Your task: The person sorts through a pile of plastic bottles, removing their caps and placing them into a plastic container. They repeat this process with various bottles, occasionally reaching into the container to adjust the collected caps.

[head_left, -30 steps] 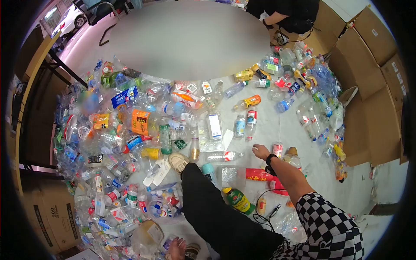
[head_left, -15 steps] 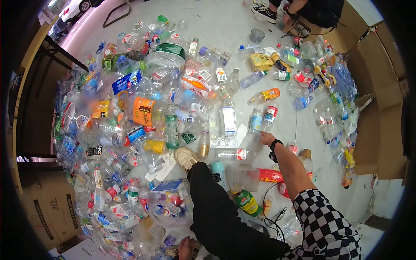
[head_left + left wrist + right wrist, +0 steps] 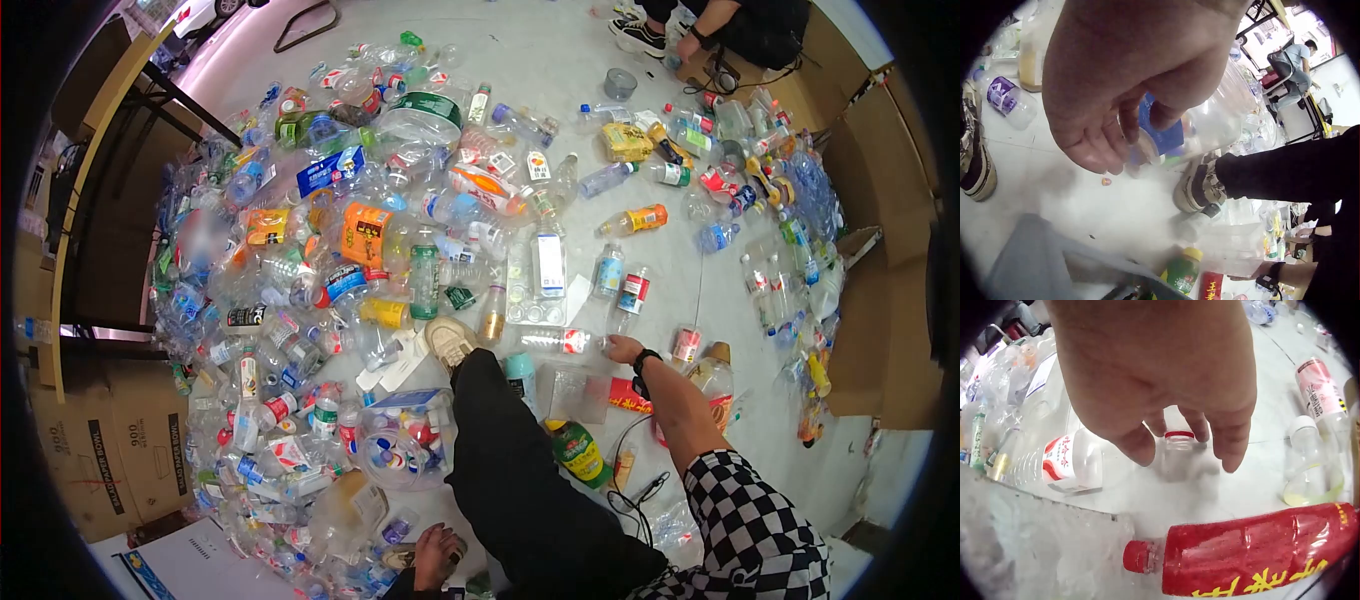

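My right hand (image 3: 625, 348) is at the near end of a clear plastic bottle (image 3: 631, 293) with a red and blue label. In the right wrist view, fingers bend down on both sides of this bottle's red ring (image 3: 1179, 434), and the palm covers its rest. Beside that hand lie a clear bottle with a red-white label (image 3: 1072, 462) and a red-wrapped bottle (image 3: 1254, 550). My left hand (image 3: 435, 555) hangs loosely curled near a shoe, holding nothing. A large clear tub (image 3: 1222, 119) with a blue label shows behind its fingers. A small purple-labelled bottle (image 3: 398, 525) lies close by.
Several plastic bottles form a big heap (image 3: 330, 270) on the left. Another pile (image 3: 790, 240) lies along cardboard boxes (image 3: 880, 320) on the right. A black cable (image 3: 640, 500) and a green-yellow bottle (image 3: 580, 455) lie by my leg. Another person (image 3: 745, 30) crouches at the top right.
My right hand reached the red-and-blue-labelled bottle, then both came back toward me. The left hand rose slightly into view. The head view shifted, showing more of the far floor.
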Tool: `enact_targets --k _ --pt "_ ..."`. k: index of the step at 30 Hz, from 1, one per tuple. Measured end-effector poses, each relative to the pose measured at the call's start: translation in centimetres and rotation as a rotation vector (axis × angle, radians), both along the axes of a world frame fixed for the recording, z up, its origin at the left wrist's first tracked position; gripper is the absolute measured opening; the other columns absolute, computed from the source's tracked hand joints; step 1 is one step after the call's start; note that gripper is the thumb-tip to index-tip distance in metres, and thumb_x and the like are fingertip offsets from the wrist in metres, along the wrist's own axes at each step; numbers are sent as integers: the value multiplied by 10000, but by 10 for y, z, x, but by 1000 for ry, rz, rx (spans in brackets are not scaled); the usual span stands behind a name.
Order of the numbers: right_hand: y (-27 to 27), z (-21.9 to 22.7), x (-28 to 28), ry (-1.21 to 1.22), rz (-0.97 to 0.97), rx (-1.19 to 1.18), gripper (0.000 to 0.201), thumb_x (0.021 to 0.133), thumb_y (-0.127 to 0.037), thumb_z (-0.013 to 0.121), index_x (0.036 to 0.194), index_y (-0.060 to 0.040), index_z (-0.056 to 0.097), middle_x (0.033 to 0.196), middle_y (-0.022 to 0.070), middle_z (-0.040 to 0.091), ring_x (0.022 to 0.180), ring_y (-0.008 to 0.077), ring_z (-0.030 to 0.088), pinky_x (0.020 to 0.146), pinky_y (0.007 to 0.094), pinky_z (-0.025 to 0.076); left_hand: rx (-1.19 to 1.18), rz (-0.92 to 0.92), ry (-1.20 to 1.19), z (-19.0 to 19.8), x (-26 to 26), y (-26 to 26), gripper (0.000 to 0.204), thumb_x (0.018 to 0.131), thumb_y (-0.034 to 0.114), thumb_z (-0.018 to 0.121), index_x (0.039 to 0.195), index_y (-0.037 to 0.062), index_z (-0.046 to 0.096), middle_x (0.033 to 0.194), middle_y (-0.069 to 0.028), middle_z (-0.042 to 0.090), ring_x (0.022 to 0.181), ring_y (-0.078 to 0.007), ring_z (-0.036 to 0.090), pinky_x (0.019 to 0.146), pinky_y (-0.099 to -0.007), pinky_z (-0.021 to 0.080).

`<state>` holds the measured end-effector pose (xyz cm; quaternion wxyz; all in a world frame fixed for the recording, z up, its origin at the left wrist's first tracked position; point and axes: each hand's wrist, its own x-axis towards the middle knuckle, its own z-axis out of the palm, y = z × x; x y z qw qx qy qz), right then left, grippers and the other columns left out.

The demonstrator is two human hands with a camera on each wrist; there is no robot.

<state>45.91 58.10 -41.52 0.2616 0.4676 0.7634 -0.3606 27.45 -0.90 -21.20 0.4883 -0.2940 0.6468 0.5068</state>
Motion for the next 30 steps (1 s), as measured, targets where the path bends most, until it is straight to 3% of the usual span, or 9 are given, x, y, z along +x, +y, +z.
enact_targets --k 5,9,11,15,18,21,25,26,30 --pt "14 36 2 132 -82 248 494 745 -275 623 1180 -44 581 1067 215 659 998 386 625 904 414 491 77 115 26 -21 -1 -33 329 944 243 585 1178 17 537 991 -104 619 855 -199 618 751 -310 510" --pt "39 146 -28 270 -98 391 469 759 -279 643 1165 -89 506 965 220 652 918 397 625 840 454 491 27 85 140 36 -29 3 313 950 260 573 1177 46 549 1032 -105 620 916 -222 613 788 -327 502" --pt "47 196 -49 433 -54 457 430 766 -268 648 1139 -105 509 890 225 647 837 391 634 758 461 498 77 101 197 41 -37 -3 349 934 289 597 1185 55 539 1079 -100 603 918 -205 601 780 -301 490" --pt "26 323 -122 669 161 549 354 797 -237 640 1108 -121 515 732 176 622 684 365 625 622 453 475 150 10 445 76 -64 1 361 957 289 567 1209 32 533 1098 -92 612 974 -189 602 827 -298 487" --pt "-58 451 -186 730 394 546 313 806 -231 641 1071 -108 532 699 171 617 668 359 625 613 454 474 164 -47 552 118 -84 4 369 965 254 553 1252 25 513 1165 -103 596 1023 -179 595 844 -292 485" --pt "-146 515 -233 873 663 471 326 801 -257 645 1072 -108 543 719 174 631 687 361 639 622 453 488 228 -131 772 150 -94 4 403 953 193 571 1305 19 479 1224 -110 574 1050 -176 593 867 -303 481" --pt "-263 528 -275 928 1075 233 359 792 -306 618 1070 -92 540 696 156 631 647 342 642 597 455 496 270 -235 1107 186 -98 11 659 806 147 730 1373 19 419 1295 -143 534 1186 -228 528 964 -348 433" --pt "-293 523 -281 888 1123 181 362 793 -318 604 1064 -86 542 693 155 633 649 343 644 600 459 495 217 -332 1251 194 -97 11 785 733 156 796 1395 23 395 1318 -159 517 1237 -252 494 993 -360 412" --pt "-365 501 -297 781 1219 22 365 798 -324 593 1053 -67 546 677 150 636 650 350 644 610 461 498 206 -464 1358 199 -98 5 885 643 211 844 1387 25 403 1303 -173 527 1220 -286 505 1005 -402 407"
